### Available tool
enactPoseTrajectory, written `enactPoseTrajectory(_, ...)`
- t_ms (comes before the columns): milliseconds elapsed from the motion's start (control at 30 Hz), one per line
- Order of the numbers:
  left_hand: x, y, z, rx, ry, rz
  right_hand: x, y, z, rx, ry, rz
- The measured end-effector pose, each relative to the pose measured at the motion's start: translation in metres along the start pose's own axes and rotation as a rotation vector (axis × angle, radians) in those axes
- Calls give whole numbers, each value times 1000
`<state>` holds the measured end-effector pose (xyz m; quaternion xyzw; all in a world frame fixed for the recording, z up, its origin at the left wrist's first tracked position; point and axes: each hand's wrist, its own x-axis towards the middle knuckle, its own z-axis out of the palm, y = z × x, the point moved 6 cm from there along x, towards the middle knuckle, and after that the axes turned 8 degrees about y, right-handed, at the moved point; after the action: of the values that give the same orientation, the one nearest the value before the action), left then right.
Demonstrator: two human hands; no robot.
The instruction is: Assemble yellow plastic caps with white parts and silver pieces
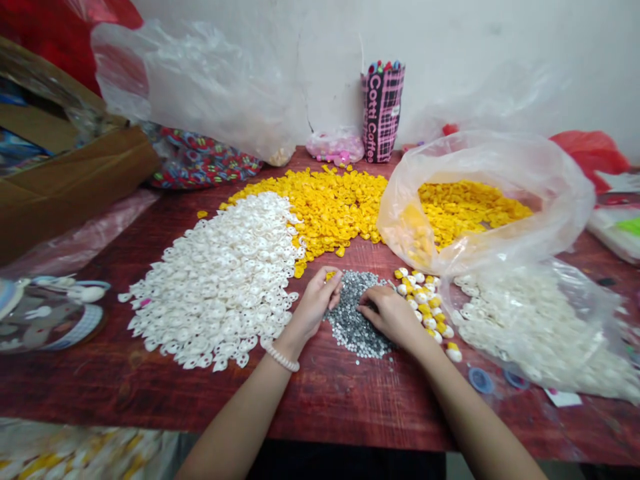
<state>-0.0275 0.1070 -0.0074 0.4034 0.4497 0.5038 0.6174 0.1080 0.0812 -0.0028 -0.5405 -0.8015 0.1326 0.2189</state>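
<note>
My left hand [320, 297] is closed on a small yellow plastic piece [331, 275], whose edge shows at the fingertips. Right of it, my right hand [387, 310] reaches into a pile of small grey discs [357, 337], its thumb and fingers bent together; whatever is between them is too small to make out. Beside my right wrist lies a cluster of joined yellow-and-white pieces [425, 303]. Left of my left hand spreads a heap of white plastic pieces [215, 287]. Behind both hands is a heap of yellow plastic pieces [330, 207].
A clear bag [545, 247] opens over yellow pieces at right, with a bag of white pieces [540, 327] before it. A cardboard box [75, 187] and a jar [50, 313] stand left. At the wall are a Cotti Coffee bag [383, 113] and a pink-filled bag [335, 145].
</note>
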Motion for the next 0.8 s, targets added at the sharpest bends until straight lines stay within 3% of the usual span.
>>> enactPoseTrajectory(133,-8,-6,12,-95,-50,-100,0,1,4,45,15,12)
enactPoseTrajectory(267,-11,-13,18,-390,-118,-289,1,3,-7,144,98,4)
enactPoseTrajectory(400,-12,-13,21,-524,-118,-317,0,4,-36,244,309,18)
enactPoseTrajectory(567,-23,-12,31,-462,-160,-279,-8,-5,-61,334,596,22)
enactPoseTrajectory(667,-31,-13,39,-473,-238,-308,-10,-15,-61,297,615,-40)
enactPoseTrajectory(800,-34,-18,42,-475,-261,-356,-9,-22,-55,252,530,-80)
